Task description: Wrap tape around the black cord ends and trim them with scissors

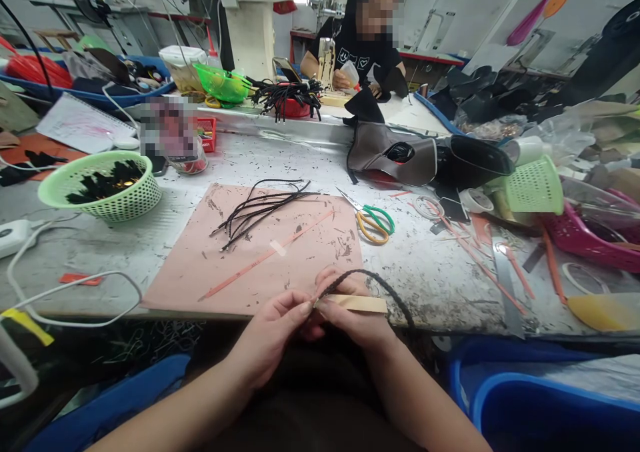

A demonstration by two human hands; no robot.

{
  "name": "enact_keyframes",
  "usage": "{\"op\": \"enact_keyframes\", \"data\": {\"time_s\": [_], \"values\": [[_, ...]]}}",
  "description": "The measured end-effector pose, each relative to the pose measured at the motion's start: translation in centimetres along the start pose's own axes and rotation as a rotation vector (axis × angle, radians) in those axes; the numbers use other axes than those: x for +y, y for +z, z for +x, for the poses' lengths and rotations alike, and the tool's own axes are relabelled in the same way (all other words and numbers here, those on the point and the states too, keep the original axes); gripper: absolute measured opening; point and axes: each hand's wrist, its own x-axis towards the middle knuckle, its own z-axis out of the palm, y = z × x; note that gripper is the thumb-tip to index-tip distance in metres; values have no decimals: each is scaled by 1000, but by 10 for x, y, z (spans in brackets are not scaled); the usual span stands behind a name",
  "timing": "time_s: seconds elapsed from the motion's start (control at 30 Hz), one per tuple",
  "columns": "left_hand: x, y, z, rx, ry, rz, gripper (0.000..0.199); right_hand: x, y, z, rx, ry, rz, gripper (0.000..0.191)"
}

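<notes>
We observe a black cord (379,278), dark, slender and apparently braided, held in front of the person's body at the near edge of the worktable (425,252). It rises from the fingertips, arches over the right hand (356,324) and curves down beyond the wrist. Alongside lies a pale, flat strip (361,303), straight and square-ended, projecting to the right beneath the arch. We note that the left hand (273,329) reaches in from the left, its thumb and forefinger pinching the cord's end, its other fingers curled under. The right hand meets it tip to tip, its thumb pressing the strip against the bent fingers; whether these also grip the cord we cannot tell. Both forearms converge from below. Ahead, similar black cords (265,202) lie on a pink sheet (175,272).
</notes>
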Motion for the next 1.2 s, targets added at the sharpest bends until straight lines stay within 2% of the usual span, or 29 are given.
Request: {"op": "enact_keyframes", "data": {"time_s": [0.13,0.33,0.43,0.53,0.6,0.67,0.77,0.93,1.03,1.13,1.2], "values": [[-1,-4,0,52,122,147,17,2,3,1,35,-10,-97,4],[-5,-7,0,43,159,181,17,-9,11,2,57,-38,-153,7],[-7,-6,1,70,108,157,17,-11,10,3,2,-85,-371,11],[-6,-4,1,80,54,130,16,-6,2,6,-31,-226,-627,14],[-3,-4,0,79,42,127,17,-2,-9,9,32,-295,-825,17],[-1,-5,-1,100,32,113,18,1,-25,12,121,-280,-983,21],[-1,-9,3,154,-18,35,17,0,-52,12,197,-106,-1076,25],[-2,-18,14,225,15,-32,15,-5,-110,10,359,442,-1192,35],[-1,-21,18,251,38,-29,16,-6,-148,12,369,696,-1437,43],[0,-24,19,248,67,-5,16,-7,-172,12,286,852,-1588,48],[1,-24,19,244,81,13,17,-9,-171,12,364,863,-1614,47]]}}
